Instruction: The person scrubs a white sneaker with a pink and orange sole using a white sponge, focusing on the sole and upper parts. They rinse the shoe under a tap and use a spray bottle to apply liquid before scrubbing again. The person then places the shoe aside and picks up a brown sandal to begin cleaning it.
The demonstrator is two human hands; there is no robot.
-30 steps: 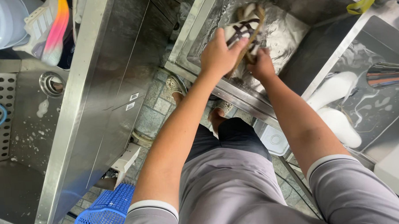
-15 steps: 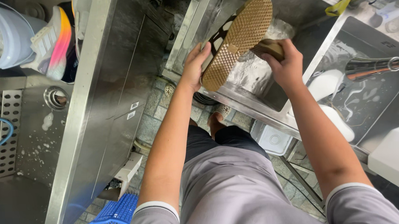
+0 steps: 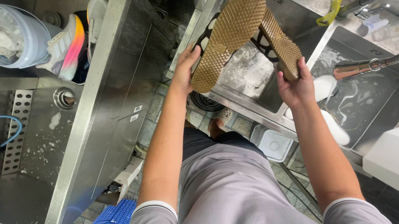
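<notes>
The left hand (image 3: 184, 68) closes its grip on the heel end of a tan-soled sandal (image 3: 230, 33), which rises up and right from that grip, sole facing up. Just right, the right hand (image 3: 296, 84) grips a second sandal (image 3: 282, 45) above the steel sink (image 3: 247, 75).

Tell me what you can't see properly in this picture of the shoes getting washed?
- Left sandal: head view shows only its sole; the upper faces away, toe cut off by the top edge.
- Right sandal: straps mostly hidden behind its sole.
- Right hand: fingertips hidden behind the sandal.
- Blue basket: cut off by the bottom edge.
</notes>
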